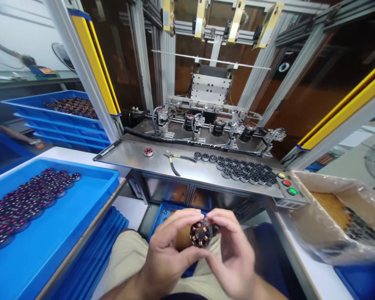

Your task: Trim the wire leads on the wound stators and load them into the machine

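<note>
A small round motor stator point(200, 234) with copper windings is held over my lap at the bottom centre. My left hand point(165, 254) pinches its left side with thumb and fingers. My right hand point(234, 254) grips its right side, fingers curled around the rim. Both hands are closed on the same stator.
A blue tray point(65, 216) with several wound stators lies at the left. On the steel shelf point(137, 156) lie pliers point(175, 160), one stator point(148, 151) and rows of black stator cores point(246, 171). Coloured buttons point(286, 182) sit at its right end. A plastic-lined box point(340, 216) stands at the right. Stacked blue trays point(59, 114) are at the far left.
</note>
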Available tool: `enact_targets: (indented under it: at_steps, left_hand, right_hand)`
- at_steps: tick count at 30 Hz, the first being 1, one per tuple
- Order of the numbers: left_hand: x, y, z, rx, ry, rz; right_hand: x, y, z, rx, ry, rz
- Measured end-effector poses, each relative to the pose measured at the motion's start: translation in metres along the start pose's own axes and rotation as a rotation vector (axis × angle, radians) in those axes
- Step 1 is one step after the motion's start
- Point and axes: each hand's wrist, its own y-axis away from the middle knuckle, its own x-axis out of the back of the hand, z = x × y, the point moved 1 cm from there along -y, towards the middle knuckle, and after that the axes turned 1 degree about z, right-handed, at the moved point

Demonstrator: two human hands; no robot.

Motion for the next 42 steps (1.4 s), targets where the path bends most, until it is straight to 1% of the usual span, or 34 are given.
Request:
enact_targets:
  at_steps: [3,5,7,9,10,11,14,15,16,17,20,22,24,25,26,27,28,29,31,32,33,34,36,39,42]
  left_hand:
    - [0.016,-0.001,0.000,-0.137,-0.183,-0.085]
    - [0.024,0.000,0.000,-0.186,-0.260,-0.108]
    - [0.028,0.001,0.001,-0.188,-0.297,-0.112]
    - [0.030,0.003,0.002,-0.179,-0.322,-0.117]
    - [0.031,0.004,0.003,-0.178,-0.333,-0.120]
    - [0.031,0.005,0.004,-0.182,-0.348,-0.123]
    - [0.033,0.005,0.008,-0.225,-0.410,-0.119]
    - [0.034,0.005,0.010,-0.244,-0.436,-0.113]
    - [0.035,0.004,0.011,-0.261,-0.459,-0.106]
    - [0.036,0.003,0.012,-0.270,-0.482,-0.102]
    - [0.039,0.001,0.012,-0.292,-0.571,-0.101]
    - [0.041,0.000,0.009,-0.351,-0.680,-0.109]
    - [0.041,0.000,0.004,-0.433,-0.792,-0.112]
    - [0.040,0.001,0.002,-0.459,-0.818,-0.100]
    - [0.039,0.001,0.000,-0.454,-0.805,-0.073]
    - [0.039,0.001,-0.002,-0.406,-0.746,-0.037]
    - [0.038,0.000,-0.003,-0.310,-0.639,0.004]
    - [0.038,0.000,-0.005,-0.180,-0.488,0.043]
    - [0.035,-0.002,-0.007,0.120,-0.113,0.075]
    - [0.034,-0.003,-0.008,0.244,0.073,0.075]
    - [0.032,-0.004,-0.008,0.332,0.233,0.073]
    - [0.030,-0.005,-0.008,0.383,0.359,0.074]
    - [0.028,-0.007,-0.009,0.418,0.502,0.087]
    - [0.026,-0.006,-0.011,0.417,0.560,0.110]
    - [0.028,-0.006,-0.012,0.415,0.565,0.105]
  right_hand:
    - [0.025,-0.013,-0.009,-0.031,-0.005,-0.105]
    - [0.036,-0.024,-0.016,-0.011,0.014,-0.195]
    - [0.040,-0.035,-0.021,-0.017,0.010,-0.274]
    - [0.036,-0.043,-0.024,-0.068,-0.009,-0.318]
    - [0.033,-0.047,-0.024,-0.136,-0.028,-0.339]
    - [0.028,-0.049,-0.024,-0.241,-0.062,-0.364]
    - [0.014,-0.051,-0.017,-0.666,-0.245,-0.410]
    - [0.011,-0.050,-0.014,-0.773,-0.297,-0.429]
    - [0.009,-0.050,-0.012,-0.843,-0.324,-0.457]
    - [0.009,-0.049,-0.010,-0.874,-0.324,-0.479]
    - [0.015,-0.050,-0.013,-0.831,-0.215,-0.508]
    - [0.020,-0.051,-0.022,-0.771,-0.093,-0.516]
    - [0.024,-0.054,-0.037,-0.647,0.014,-0.571]
    - [0.026,-0.055,-0.046,-0.553,0.025,-0.617]
    - [0.027,-0.057,-0.053,-0.442,0.006,-0.655]
    - [0.027,-0.057,-0.060,-0.328,-0.029,-0.663]
    - [0.027,-0.057,-0.064,-0.225,-0.057,-0.624]
    - [0.027,-0.055,-0.065,-0.144,-0.063,-0.547]
    - [0.021,-0.049,-0.059,-0.052,0.008,-0.349]
    - [0.016,-0.044,-0.053,-0.032,0.058,-0.278]
    - [0.009,-0.039,-0.046,-0.018,0.091,-0.246]
    - [0.001,-0.034,-0.039,-0.007,0.106,-0.237]
    - [-0.013,-0.025,-0.029,0.026,0.111,-0.225]
    - [-0.024,-0.021,-0.026,0.058,0.127,-0.193]
    - [-0.027,-0.024,-0.028,0.045,0.143,-0.235]
